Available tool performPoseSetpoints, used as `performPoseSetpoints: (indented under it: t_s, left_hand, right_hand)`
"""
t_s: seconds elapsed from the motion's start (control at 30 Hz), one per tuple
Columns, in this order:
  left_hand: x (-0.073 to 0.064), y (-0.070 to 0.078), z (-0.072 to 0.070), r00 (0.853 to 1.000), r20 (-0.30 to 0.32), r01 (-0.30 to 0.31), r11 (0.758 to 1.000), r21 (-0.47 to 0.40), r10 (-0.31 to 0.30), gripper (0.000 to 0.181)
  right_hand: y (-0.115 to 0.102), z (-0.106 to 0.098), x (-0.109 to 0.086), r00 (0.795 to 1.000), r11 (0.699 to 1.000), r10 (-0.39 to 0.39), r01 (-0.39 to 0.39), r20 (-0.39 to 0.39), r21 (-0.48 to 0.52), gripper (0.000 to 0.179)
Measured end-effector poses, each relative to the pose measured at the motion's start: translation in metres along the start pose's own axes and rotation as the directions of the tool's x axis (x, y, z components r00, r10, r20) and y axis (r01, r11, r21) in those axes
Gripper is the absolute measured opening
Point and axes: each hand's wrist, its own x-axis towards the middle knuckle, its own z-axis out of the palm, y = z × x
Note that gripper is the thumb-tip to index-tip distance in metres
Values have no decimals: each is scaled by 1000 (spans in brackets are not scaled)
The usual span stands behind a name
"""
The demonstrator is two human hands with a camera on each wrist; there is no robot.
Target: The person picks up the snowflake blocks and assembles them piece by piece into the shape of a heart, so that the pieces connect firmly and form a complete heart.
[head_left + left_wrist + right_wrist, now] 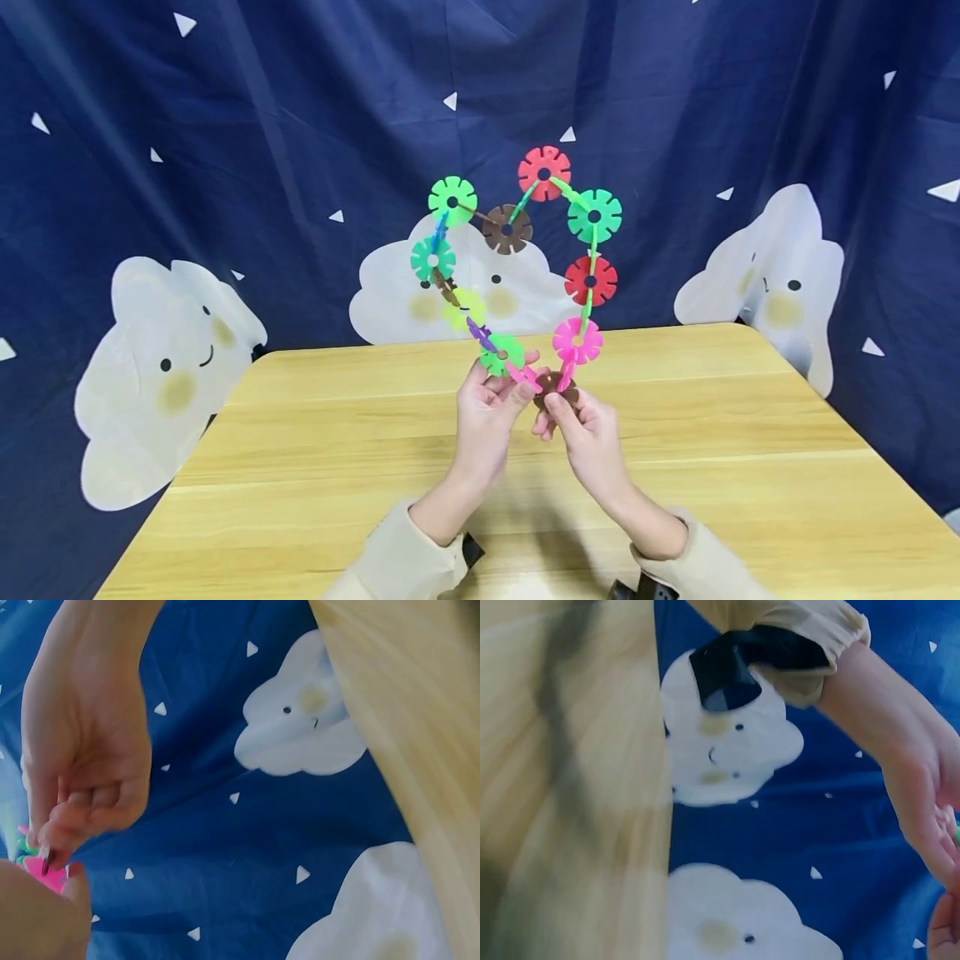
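Note:
A closed-looking loop of slotted plastic snowflake discs (590,281) in red, greens, brown, yellow, purple, blue and pink stands upright above the table. My left hand (483,417) pinches a pink disc (525,375) at the loop's bottom between thumb and fingers. Right beside it, my right hand (592,433) pinches a brown disc (555,385), thumb on its near face. The two discs' edges meet between my hands. In the left wrist view, the right hand's curled fingers (90,817) show near the pink disc (49,876). Fingers hide much of both discs.
A light wooden table (360,450) lies under my hands. Behind it hangs a dark blue curtain (300,125) with white triangles and smiling clouds. Black straps with devices (648,588) sit at my beige sleeves (408,558).

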Motion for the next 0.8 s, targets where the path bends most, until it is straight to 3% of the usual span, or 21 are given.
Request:
performPoseSetpoints:
  t_s: [0.07,0.2,0.33,0.5,0.63,0.8]
  left_hand:
    - [2,3,-2,1000,11,21,1000,16,-21,55]
    - [3,8,-6,998,22,58,996,66,-59,57]
    - [3,10,-9,995,37,89,993,71,-92,56]
    - [2,11,-8,992,52,108,990,86,-113,48]
    - [2,13,-6,995,14,101,989,106,-103,55]
    - [-2,14,-1,998,-47,40,995,95,-36,74]
  right_hand:
    - [0,-5,0,999,1000,-14,15,48,-20,15]
    - [-1,-13,-1,998,998,-37,40,55,-50,13]
    - [-1,-14,-2,998,998,-69,69,14,-1,28]
    - [1,-12,-3,983,983,-177,178,-42,38,35]
    - [3,-10,-2,965,964,-255,259,-63,66,26]
    - [5,-7,-2,960,961,-267,271,-80,50,23]
